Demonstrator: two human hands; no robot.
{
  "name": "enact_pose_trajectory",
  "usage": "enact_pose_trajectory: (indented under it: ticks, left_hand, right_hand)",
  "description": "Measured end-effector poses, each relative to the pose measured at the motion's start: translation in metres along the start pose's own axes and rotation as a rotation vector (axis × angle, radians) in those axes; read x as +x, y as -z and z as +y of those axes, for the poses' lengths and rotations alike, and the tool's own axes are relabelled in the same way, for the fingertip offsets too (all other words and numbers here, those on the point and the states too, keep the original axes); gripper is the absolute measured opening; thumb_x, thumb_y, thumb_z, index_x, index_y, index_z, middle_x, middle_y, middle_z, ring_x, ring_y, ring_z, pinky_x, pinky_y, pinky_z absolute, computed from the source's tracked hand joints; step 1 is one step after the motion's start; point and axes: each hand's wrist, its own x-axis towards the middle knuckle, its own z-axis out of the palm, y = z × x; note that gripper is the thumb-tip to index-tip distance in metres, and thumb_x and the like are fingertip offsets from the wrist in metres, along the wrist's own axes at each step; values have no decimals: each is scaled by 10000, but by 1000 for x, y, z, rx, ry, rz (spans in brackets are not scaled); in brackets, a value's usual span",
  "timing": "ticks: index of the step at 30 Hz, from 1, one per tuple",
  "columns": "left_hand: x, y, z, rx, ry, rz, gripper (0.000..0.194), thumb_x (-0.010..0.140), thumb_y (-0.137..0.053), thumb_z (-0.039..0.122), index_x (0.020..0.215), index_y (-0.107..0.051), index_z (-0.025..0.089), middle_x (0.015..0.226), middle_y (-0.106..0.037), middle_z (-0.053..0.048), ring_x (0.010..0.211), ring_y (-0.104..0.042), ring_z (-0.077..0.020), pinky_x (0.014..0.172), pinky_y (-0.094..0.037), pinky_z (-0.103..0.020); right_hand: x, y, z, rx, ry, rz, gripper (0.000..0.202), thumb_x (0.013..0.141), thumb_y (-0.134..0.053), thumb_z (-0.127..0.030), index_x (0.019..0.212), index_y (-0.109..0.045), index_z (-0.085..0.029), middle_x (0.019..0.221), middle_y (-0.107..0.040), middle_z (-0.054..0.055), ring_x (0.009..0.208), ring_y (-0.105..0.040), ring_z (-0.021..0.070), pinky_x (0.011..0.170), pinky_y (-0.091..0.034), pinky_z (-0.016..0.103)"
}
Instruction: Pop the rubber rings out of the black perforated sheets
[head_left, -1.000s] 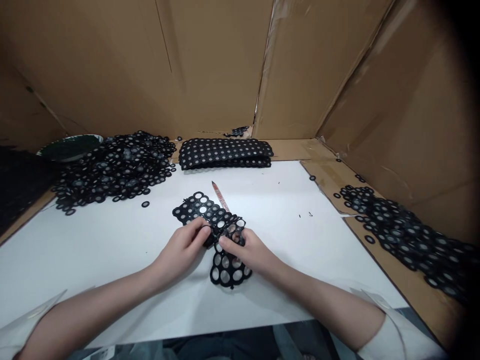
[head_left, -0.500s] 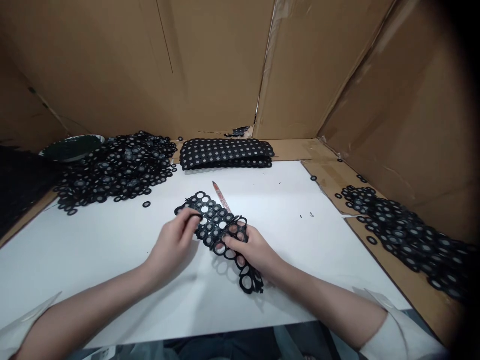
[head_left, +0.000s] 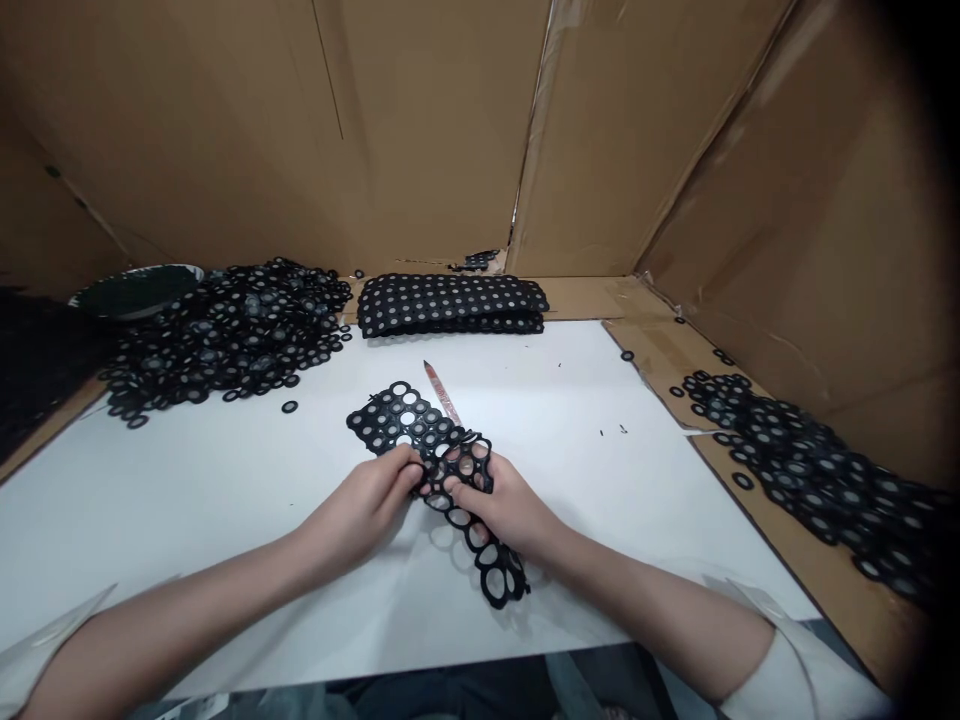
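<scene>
A mesh sheet of linked black rings (head_left: 401, 415) lies slanted across the white table, its far end flat and its near end made of open hoops. My right hand (head_left: 506, 500) is closed on the sheet's middle, thumb on top and fingers underneath. At the sheet's left edge, my left hand (head_left: 390, 485) pinches a small black ring against the mesh. The fingertips hide most of that ring, and I cannot tell whether it is linked in. Just beyond the sheet lies a reddish pointed pencil-like stick (head_left: 441, 392).
Loose black rings (head_left: 240, 330) are heaped at the back left beside a shallow bowl (head_left: 139, 290). A folded ring mat (head_left: 450, 303) lies at the back. More ring pieces (head_left: 810, 470) spread along the cardboard at right. Cardboard walls (head_left: 420, 130) enclose the table (head_left: 225, 480).
My left hand has moved right and slightly down, bringing the black ring from above the sheet to its left edge near my right hand. The near end of the sheet has shifted slightly downward.
</scene>
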Motion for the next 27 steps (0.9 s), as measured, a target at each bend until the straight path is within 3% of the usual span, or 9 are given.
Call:
enact_pose_trajectory:
  ticks: [4, 6, 8, 12, 17, 20, 24, 25, 27]
  left_hand:
    - [8, 14, -8, 30, 108, 355, 271, 870, -258, 381, 752, -430, 207, 592, -478, 27, 559, -474, -138, 531, -363, -249]
    - [9, 16, -9, 25, 121, 459, 257, 870, -264, 385, 792, -435, 210, 606, -483, 28, 571, -486, -138, 534, -370, -246]
    - [8, 11, -7, 21, 96, 391, 231, 869, -279, 374, 852, -446, 214, 634, -515, 22, 586, -506, -144, 543, -385, -251]
    - [2, -8, 4, -3, -33, 96, 247, 877, -252, 319, 921, -469, 208, 785, -585, -21, 707, -552, -163, 635, -430, -285]
    - [0, -14, 8, -14, -65, 3, 246, 864, -288, 318, 949, -480, 192, 843, -592, -37, 754, -551, -165, 666, -437, -294]
    - [6, -2, 3, -52, -12, 93, 262, 869, -273, 341, 849, -493, 199, 717, -570, -9, 661, -532, -154, 606, -421, -277]
    - [13, 16, -7, -33, 81, 477, 294, 869, -260, 379, 812, -484, 197, 632, -496, 6, 596, -483, -144, 545, -387, -259]
    - [13, 17, -7, -17, 83, 505, 288, 868, -264, 376, 825, -485, 197, 647, -501, 6, 609, -486, -144, 553, -388, -258]
    - [11, 12, -6, 12, 50, 409, 252, 868, -287, 355, 886, -487, 204, 729, -543, 0, 675, -512, -147, 604, -406, -262]
  right_hand:
    - [-4, -1, -2, -82, 32, -105, 159, 767, -490, -276, 898, -448, -194, 743, -584, 12, 476, -466, 71, 333, -347, 159]
    - [-7, -2, -3, -110, 66, -160, 140, 767, -488, -266, 882, -454, -194, 757, -593, 16, 567, -520, 99, 366, -384, 163]
    - [-9, -3, -4, -142, 99, -200, 144, 753, -520, -280, 851, -479, -182, 784, -602, 23, 621, -541, 110, 422, -425, 178]
    - [-9, -5, -6, -108, 56, -192, 268, 752, -523, -418, 855, -505, -172, 793, -600, 30, 551, -525, 95, 413, -438, 197]
    - [-4, -4, -1, -38, -29, -156, 313, 797, -419, -485, 876, -475, -187, 714, -550, 6, 447, -478, 72, 381, -430, 206]
    - [-3, -2, 3, -85, 4, -192, 261, 819, -403, -429, 887, -482, -189, 714, -562, 12, 504, -493, 89, 444, -448, 221]
    - [-5, 0, 1, -187, 83, -253, 178, 810, -425, -316, 876, -528, -186, 806, -587, 22, 609, -524, 114, 548, -458, 253]
    - [-5, 0, -1, -229, 119, -237, 153, 792, -454, -288, 863, -537, -181, 807, -581, 19, 641, -524, 118, 583, -452, 254]
    - [-6, 0, -5, -288, 191, -186, 117, 752, -504, -243, 842, -537, -176, 774, -557, 4, 677, -509, 117, 631, -432, 248]
